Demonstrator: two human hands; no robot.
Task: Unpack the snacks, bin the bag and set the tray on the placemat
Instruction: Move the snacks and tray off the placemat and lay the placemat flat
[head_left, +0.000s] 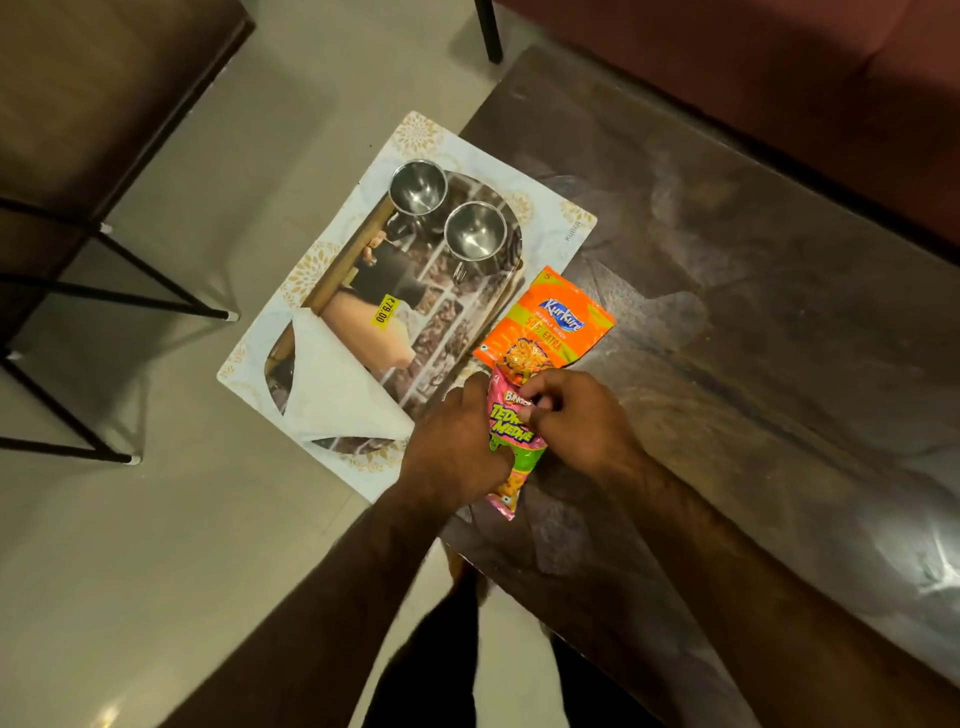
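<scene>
Pink Bingo packet (511, 436): held up between both hands over the near edge of the desk (727, 312); it looks still sealed, though I cannot tell for sure.
Left hand (457, 447): fingers curled round the packet's left side, gripping it.
Right hand (576, 415): thumb and fingers pinch the packet's upper right edge.
Orange Kurkure packet (545, 327): lies flat on the desk just beyond the pink one, its near end touching or tucked under it, its left edge beside the tray.
Tray (441, 332): oval, shiny, with a picture on its surface; it lies on the placemat.
In the tray: two empty steel cups (418, 187) upright side by side at the far end, a folded white napkin (337, 384) at the near end, a yellow price sticker (385, 310) between them.
Placemat (550, 208): white with gold flower motifs, beside the dark desk top; what bears its left part I cannot tell.
Floor (156, 571): pale tiles.
Stool (104, 156): dark top on black metal legs, at the left.
Sofa (779, 78): reddish, beyond the desk.
</scene>
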